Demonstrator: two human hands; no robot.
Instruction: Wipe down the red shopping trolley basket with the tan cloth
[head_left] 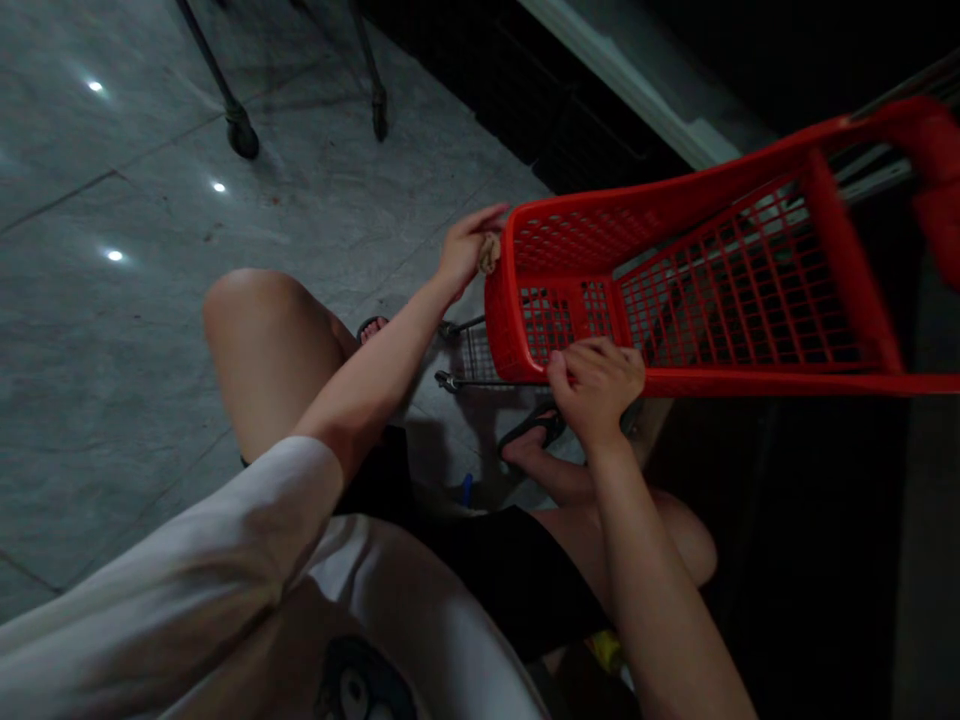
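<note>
A red plastic shopping cart (570, 195) with mesh sides stands in front of me, its narrow end toward my body. My left hand (466, 250) presses a crumpled tan cloth (489, 253) against the outer face of that end, near its left corner. Part of the cloth is hidden by the palm. My right hand (598, 385) is wrapped over the cart's right rim, thumb at the near corner. Inside the basket I see only bare red mesh. Below it show the cart's metal frame and a small wheel (447, 381).
Grey floor tiles (150, 330) lie to the left. Another wheeled frame, with a caster (242, 132), stands at the upper left. Dark crates (517, 90) line the back beneath a pale ledge (637, 85). My sandalled foot (529, 435) is under the cart's near end.
</note>
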